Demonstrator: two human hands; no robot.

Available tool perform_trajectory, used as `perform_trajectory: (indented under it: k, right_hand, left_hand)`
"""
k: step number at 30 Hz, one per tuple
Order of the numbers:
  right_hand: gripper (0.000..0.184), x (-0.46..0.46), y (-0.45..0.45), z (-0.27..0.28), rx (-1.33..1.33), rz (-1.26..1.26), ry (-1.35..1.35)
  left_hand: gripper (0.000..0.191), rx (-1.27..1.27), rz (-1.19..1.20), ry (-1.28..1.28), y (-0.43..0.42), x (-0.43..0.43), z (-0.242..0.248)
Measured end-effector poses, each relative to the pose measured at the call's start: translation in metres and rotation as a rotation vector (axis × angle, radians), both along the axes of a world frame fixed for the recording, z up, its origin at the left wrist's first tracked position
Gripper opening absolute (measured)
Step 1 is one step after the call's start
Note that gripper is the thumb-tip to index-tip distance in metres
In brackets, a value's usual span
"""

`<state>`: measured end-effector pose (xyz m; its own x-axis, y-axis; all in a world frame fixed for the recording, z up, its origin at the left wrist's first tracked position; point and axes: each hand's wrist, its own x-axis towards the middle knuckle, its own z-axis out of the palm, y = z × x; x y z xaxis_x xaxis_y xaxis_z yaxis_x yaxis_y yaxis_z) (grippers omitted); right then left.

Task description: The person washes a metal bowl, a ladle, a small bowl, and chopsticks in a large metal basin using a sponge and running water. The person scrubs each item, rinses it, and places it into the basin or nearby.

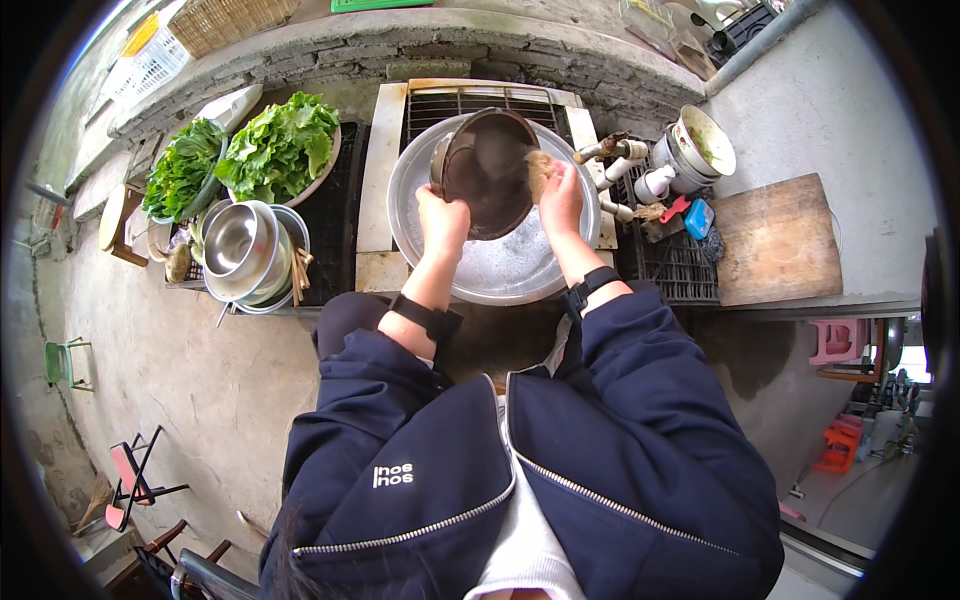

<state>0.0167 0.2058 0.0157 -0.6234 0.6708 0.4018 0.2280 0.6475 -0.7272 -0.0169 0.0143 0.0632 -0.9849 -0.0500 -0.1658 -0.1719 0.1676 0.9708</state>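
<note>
My left hand (444, 219) grips the near left rim of a dark round cooking pot (491, 169), which is tilted over a wide metal basin (499, 266). In my right hand (561, 201) is a brown fibrous scrubber (538, 174), held at the pot's right rim. Some water with suds lies in the basin. The basin rests on a pale-edged frame with a metal grate (480, 95). Just right of the basin, a worn brass tap (600, 148) joins white pipes.
Leafy greens (277, 146) fill bowls at the left, behind stacked metal bowls (236, 240) and chopsticks (301, 276). At the right are stacked bowls (703, 142), a blue brush (699, 219) and a wooden cutting board (780, 240). A low brick wall (337, 64) runs behind.
</note>
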Motion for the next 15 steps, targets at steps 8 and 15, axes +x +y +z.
perform_trajectory:
  k: [8,15]
  right_hand:
    - [0.016,0.020,-0.026,0.012,-1.333,0.354,0.032]
    - [0.017,0.019,-0.084,0.032,-1.449,0.273,-0.117]
  left_hand:
    - [0.040,0.099,0.095,0.187,0.006,0.003,-0.004]
    - [0.060,-0.003,0.094,0.338,0.015,0.021,-0.006]
